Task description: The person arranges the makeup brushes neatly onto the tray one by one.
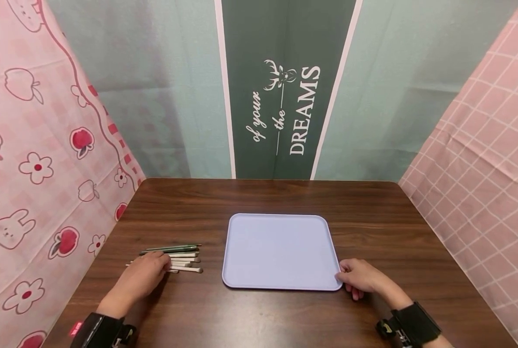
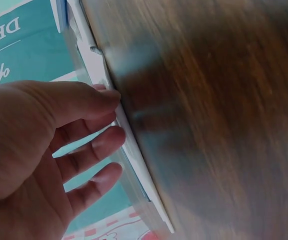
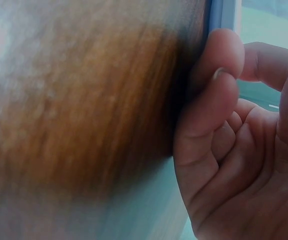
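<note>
Several slim makeup brushes lie side by side on the left of the table. Those with green handles are at the back, and the white brushes are nearer, their tan tips to the right. My left hand lies over the white ones, hiding part of their handles. In the left wrist view, its thumb and loosely spread fingers touch a white handle. A pale lavender rectangular tray lies flat at mid-table. My right hand holds its near right corner between thumb and fingers, other fingers curled below.
The dark wood-grain table carries both the tray and the brushes. Behind it hangs a green curtain with white lettering on its middle panel. Pink patterned cloths flank the left and the right.
</note>
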`<state>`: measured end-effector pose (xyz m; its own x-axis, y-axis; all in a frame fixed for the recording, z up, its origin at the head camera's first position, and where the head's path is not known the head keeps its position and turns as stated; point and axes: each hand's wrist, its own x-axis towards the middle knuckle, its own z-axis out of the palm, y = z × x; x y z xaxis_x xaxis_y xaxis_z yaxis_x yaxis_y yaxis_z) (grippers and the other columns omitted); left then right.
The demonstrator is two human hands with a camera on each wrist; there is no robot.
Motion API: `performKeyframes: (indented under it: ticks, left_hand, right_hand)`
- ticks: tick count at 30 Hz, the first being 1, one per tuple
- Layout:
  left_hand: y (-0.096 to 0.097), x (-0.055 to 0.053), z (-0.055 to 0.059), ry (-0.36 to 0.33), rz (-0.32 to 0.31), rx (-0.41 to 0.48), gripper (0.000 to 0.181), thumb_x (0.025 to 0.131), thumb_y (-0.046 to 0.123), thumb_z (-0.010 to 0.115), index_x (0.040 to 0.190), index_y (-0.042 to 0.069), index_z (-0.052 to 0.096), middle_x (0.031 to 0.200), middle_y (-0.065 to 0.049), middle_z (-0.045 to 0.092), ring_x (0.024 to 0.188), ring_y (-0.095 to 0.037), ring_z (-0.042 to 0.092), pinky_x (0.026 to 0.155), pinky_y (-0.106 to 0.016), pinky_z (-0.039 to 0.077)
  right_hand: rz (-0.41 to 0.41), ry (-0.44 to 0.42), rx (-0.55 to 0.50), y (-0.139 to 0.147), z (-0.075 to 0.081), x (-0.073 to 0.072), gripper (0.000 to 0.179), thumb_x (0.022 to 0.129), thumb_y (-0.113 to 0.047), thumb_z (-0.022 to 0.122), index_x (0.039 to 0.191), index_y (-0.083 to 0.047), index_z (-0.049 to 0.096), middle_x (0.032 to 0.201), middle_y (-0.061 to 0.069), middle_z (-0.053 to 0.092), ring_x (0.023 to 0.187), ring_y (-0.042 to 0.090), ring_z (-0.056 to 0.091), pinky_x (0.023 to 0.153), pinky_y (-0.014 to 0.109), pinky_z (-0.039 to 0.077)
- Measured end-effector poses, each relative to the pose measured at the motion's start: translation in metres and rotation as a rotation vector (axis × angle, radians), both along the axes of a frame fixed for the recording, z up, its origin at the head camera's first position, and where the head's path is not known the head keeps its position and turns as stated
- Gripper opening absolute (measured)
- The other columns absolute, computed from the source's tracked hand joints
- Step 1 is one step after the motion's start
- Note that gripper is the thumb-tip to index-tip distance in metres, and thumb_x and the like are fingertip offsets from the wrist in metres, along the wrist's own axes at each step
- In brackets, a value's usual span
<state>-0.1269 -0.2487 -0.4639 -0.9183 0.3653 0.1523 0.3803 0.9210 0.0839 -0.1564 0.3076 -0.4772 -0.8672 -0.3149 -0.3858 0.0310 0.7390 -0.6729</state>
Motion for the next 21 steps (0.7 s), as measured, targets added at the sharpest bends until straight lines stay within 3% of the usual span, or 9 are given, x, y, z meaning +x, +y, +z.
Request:
performKeyframes:
  ticks: [6,14,21]
  left_hand:
    - [-0.0036,-0.0018,0.0016,-0.037,-0.046,0.020,0.023,0.082,0.009,0.081,0.079,0.021,0.062,0.080,0.012,0.057,0.078,-0.011,0.057,0.069,-0.038,0.049]
    - [-0.0088,-0.0046,-0.0004,-0.060,-0.157,0.031,0.021,0.083,0.009,0.078,0.080,0.020,0.060,0.079,0.014,0.054,0.074,-0.004,0.053,0.065,-0.030,0.047]
    - [-0.0077,-0.0027,-0.0042,-0.067,-0.145,0.026,0.025,0.087,0.005,0.074,0.081,0.018,0.054,0.081,0.012,0.046,0.076,-0.006,0.047,0.067,-0.029,0.044]
  right_hand:
    - [0.008,0.008,-0.003,0.0003,-0.0002,-0.0002,0.024,0.095,-0.017,0.064,0.075,-0.010,0.052,0.061,0.004,0.059,0.043,0.013,0.058,0.043,0.030,0.049]
    - [0.017,0.020,-0.020,-0.0003,0.0006,0.0006,0.025,0.094,-0.016,0.063,0.073,-0.010,0.050,0.060,0.004,0.059,0.043,0.012,0.058,0.043,0.031,0.049]
    - [0.014,0.015,-0.018,0.0005,-0.0002,-0.0001,0.025,0.094,-0.017,0.064,0.074,-0.010,0.050,0.060,0.004,0.059,0.043,0.012,0.058,0.043,0.031,0.050]
